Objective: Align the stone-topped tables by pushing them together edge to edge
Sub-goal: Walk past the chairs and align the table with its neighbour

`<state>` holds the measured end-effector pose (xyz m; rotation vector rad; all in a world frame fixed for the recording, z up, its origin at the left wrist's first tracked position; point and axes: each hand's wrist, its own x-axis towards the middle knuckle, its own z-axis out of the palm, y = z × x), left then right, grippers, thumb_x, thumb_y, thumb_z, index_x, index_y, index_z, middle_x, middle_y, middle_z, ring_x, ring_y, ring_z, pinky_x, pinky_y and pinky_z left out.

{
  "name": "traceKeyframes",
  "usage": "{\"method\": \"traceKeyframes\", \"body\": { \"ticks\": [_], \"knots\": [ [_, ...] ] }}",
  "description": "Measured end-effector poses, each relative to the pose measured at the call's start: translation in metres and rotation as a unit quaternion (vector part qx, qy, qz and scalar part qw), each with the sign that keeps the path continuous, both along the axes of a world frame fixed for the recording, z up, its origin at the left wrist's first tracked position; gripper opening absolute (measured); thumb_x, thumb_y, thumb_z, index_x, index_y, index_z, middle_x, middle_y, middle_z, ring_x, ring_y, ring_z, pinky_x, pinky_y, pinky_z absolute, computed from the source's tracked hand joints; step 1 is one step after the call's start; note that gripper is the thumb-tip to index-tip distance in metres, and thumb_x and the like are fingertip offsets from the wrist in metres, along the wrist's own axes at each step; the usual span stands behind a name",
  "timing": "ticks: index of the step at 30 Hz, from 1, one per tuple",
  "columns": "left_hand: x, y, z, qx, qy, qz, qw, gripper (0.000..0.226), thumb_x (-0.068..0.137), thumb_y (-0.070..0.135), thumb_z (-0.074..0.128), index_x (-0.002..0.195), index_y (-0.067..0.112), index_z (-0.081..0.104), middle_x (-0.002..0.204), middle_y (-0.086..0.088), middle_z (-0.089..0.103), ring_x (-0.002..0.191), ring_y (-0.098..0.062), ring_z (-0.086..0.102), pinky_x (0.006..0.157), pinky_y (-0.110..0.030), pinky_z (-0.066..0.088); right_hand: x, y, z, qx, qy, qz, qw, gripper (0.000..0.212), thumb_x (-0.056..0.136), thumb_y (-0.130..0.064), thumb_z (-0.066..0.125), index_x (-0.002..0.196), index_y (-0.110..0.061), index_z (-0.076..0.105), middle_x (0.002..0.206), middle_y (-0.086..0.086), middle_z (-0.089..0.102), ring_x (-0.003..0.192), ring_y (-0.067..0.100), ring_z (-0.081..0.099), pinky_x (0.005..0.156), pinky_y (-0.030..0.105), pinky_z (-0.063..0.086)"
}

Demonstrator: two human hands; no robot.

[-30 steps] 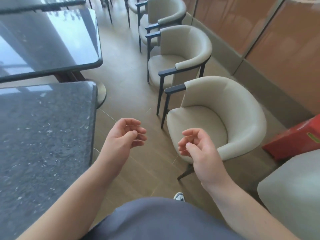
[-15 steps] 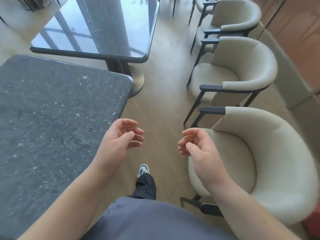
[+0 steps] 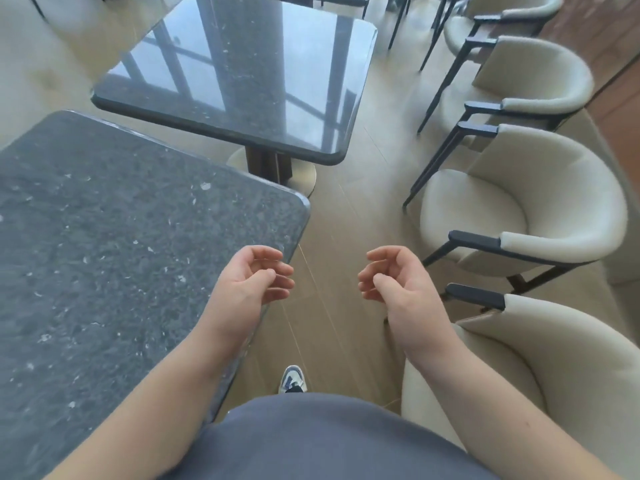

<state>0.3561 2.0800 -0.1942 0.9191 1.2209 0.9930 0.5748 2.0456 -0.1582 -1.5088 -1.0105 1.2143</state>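
Note:
Two dark speckled stone-topped tables stand on the wooden floor. The near table (image 3: pixel 104 254) fills the left side. The far table (image 3: pixel 242 81) lies beyond it, glossy with window reflections, and a gap of floor shows between their edges. My left hand (image 3: pixel 252 278) hovers over the near table's right edge with fingers loosely curled, holding nothing. My right hand (image 3: pixel 394 278) hangs over the floor to the right, also loosely curled and holding nothing.
A row of cream armchairs with dark metal arms lines the right side: the nearest chair (image 3: pixel 519 358), a second chair (image 3: pixel 519 209) and a third chair (image 3: pixel 526 77). The far table's pedestal base (image 3: pixel 273 168) shows in the gap. My shoe (image 3: pixel 292 379) is on the floor aisle.
The view has swung left and forward, bringing both tables toward the centre. My hands keep the same loose pose; the left one now sits over the near table's edge.

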Motion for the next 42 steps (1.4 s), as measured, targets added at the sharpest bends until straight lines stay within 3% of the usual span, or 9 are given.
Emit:
{"method": "traceKeyframes", "body": {
  "ticks": [4,8,13,17,24,33,38,40,42],
  "knots": [
    [-0.003,0.026,0.006,-0.001,-0.006,0.015,1.0,0.026,0.085,0.007,0.048,0.108,0.008,0.061,0.086,0.0,0.072,0.079,-0.021,0.069,0.075,-0.034,0.058,-0.007,0.028,-0.003,-0.012,-0.002,0.032,0.999,0.032,0.095,0.009,0.041,0.107,-0.014,0.059,0.079,-0.004,0.067,0.079,0.015,0.064,0.076,0.028,0.056],
    [-0.001,0.056,-0.001,-0.015,0.008,0.045,0.999,0.025,0.097,-0.006,0.043,0.108,0.008,0.061,0.084,0.0,0.073,0.079,-0.02,0.069,0.076,-0.036,0.057,0.004,0.071,-0.011,-0.025,0.001,0.053,0.998,0.032,0.095,0.01,0.04,0.107,-0.012,0.059,0.08,-0.002,0.066,0.079,0.014,0.064,0.075,0.027,0.055],
    [0.017,0.099,-0.007,-0.014,0.008,0.095,0.995,0.03,0.082,0.012,0.049,0.109,0.01,0.062,0.088,-0.002,0.073,0.08,-0.02,0.07,0.071,-0.029,0.058,0.027,0.134,-0.02,-0.032,0.006,0.1,0.994,0.031,0.094,0.011,0.04,0.107,-0.011,0.059,0.081,-0.001,0.066,0.078,0.015,0.063,0.075,0.027,0.055],
    [0.047,0.14,-0.015,-0.044,-0.006,0.157,0.987,0.023,0.094,0.001,0.045,0.108,0.01,0.062,0.087,-0.002,0.073,0.079,-0.019,0.07,0.071,-0.029,0.057,0.051,0.197,-0.026,-0.067,0.008,0.171,0.983,0.031,0.093,0.009,0.04,0.107,-0.013,0.058,0.083,-0.001,0.066,0.078,0.013,0.064,0.075,0.026,0.055],
    [0.096,0.182,-0.036,-0.122,-0.054,0.271,0.953,0.027,0.099,-0.006,0.038,0.106,0.008,0.06,0.084,-0.005,0.072,0.073,-0.019,0.069,0.068,-0.032,0.058,0.083,0.294,-0.052,-0.135,-0.019,0.262,0.955,0.033,0.091,0.006,0.038,0.106,-0.014,0.059,0.083,-0.002,0.066,0.075,0.013,0.063,0.076,0.03,0.055],
    [0.085,0.17,-0.086,-0.218,-0.118,0.411,0.877,0.025,0.098,-0.006,0.04,0.104,0.006,0.06,0.086,-0.009,0.071,0.07,-0.019,0.069,0.071,-0.037,0.056,0.039,0.36,-0.137,-0.305,-0.063,0.304,0.9,0.026,0.089,0.0,0.044,0.104,-0.015,0.059,0.088,0.005,0.065,0.073,0.016,0.061,0.069,0.029,0.054],
    [0.081,0.185,-0.11,-0.268,-0.161,0.41,0.857,0.024,0.099,-0.006,0.04,0.101,0.006,0.061,0.085,-0.009,0.071,0.069,-0.02,0.069,0.068,-0.035,0.056,0.019,0.387,-0.187,-0.374,-0.132,0.289,0.871,0.022,0.093,-0.002,0.039,0.105,-0.012,0.054,0.09,0.006,0.06,0.073,0.018,0.059,0.065,0.029,0.054],
    [0.079,0.194,-0.116,-0.292,-0.141,0.398,0.858,0.024,0.098,-0.005,0.039,0.1,0.007,0.06,0.087,-0.008,0.071,0.07,-0.018,0.068,0.067,-0.032,0.056,0.014,0.396,-0.201,-0.427,-0.116,0.267,0.856,0.014,0.096,-0.007,0.04,0.103,-0.011,0.051,0.095,0.007,0.06,0.079,0.018,0.062,0.067,0.03,0.054],
    [0.077,0.201,-0.123,-0.309,-0.136,0.396,0.854,0.023,0.098,-0.004,0.04,0.101,0.007,0.06,0.091,-0.009,0.07,0.074,-0.02,0.067,0.072,-0.035,0.056,0.008,0.406,-0.212,-0.451,-0.101,0.247,0.851,0.015,0.101,-0.016,0.045,0.114,-0.011,0.05,0.107,0.009,0.063,0.092,0.021,0.067,0.07,0.035,0.057]
  ]
}}
